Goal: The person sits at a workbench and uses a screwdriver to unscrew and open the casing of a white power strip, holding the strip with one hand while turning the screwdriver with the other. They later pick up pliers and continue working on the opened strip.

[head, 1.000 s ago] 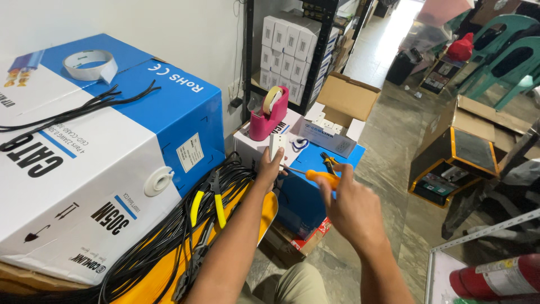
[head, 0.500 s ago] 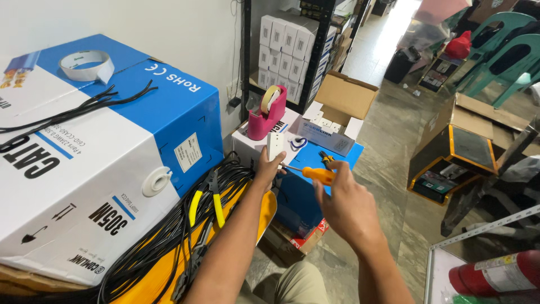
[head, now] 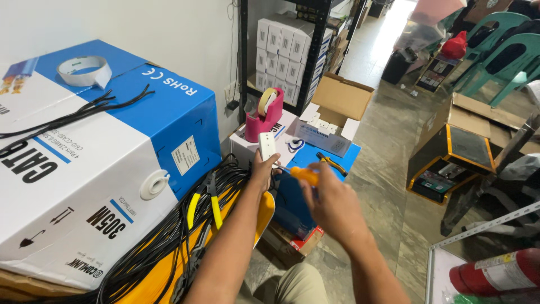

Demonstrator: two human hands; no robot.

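Socket (head: 266, 147), small white plastic piece, upright in left hand (head: 262, 171), fingers clasping lower end above blue box (head: 326, 157). Likely light, rigid, smooth; grip sides. Right hand (head: 329, 202) fingers wrapped round orange-handled screwdriver (head: 304, 175).

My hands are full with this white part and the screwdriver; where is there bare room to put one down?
Bare blue top of the big cable box, between the tape roll and its right edge. Bare floor right of the open carton. Crowded: the small boxes by the pink tape dispenser and the black cables.
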